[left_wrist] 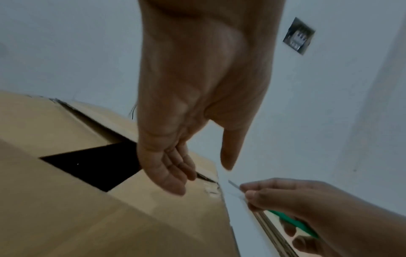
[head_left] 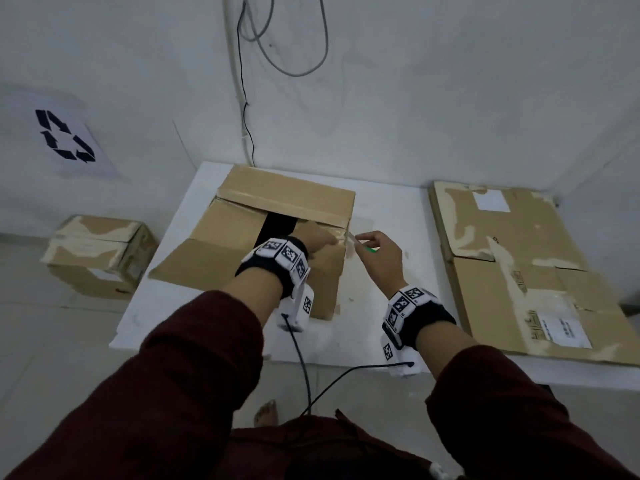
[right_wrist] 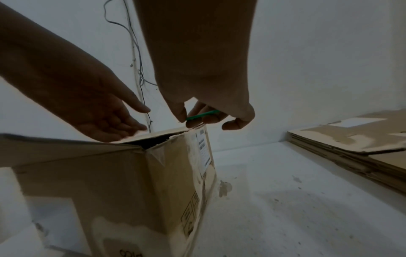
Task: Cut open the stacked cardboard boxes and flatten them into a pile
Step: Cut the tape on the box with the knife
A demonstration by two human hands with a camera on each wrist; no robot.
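Note:
A brown cardboard box [head_left: 242,237] stands on the white table [head_left: 381,327], its top flaps partly parted over a dark gap [left_wrist: 94,165]. My left hand [head_left: 311,242] lies flat on the right top flap, fingers straight [left_wrist: 173,173], near the box's right edge. My right hand [head_left: 377,252] hovers just beyond that edge and grips a green-handled cutter [left_wrist: 292,222], its blade [left_wrist: 234,184] pointing at the torn corner [left_wrist: 213,189]. In the right wrist view the cutter [right_wrist: 202,114] sits just above the box's upper right corner [right_wrist: 193,128].
A pile of flattened boxes [head_left: 526,271] lies on the right of the table. Another taped box [head_left: 100,258] stands on the floor at the left. Cables [head_left: 246,98] hang down the wall behind the box. A recycling sign [head_left: 64,136] is on the left wall.

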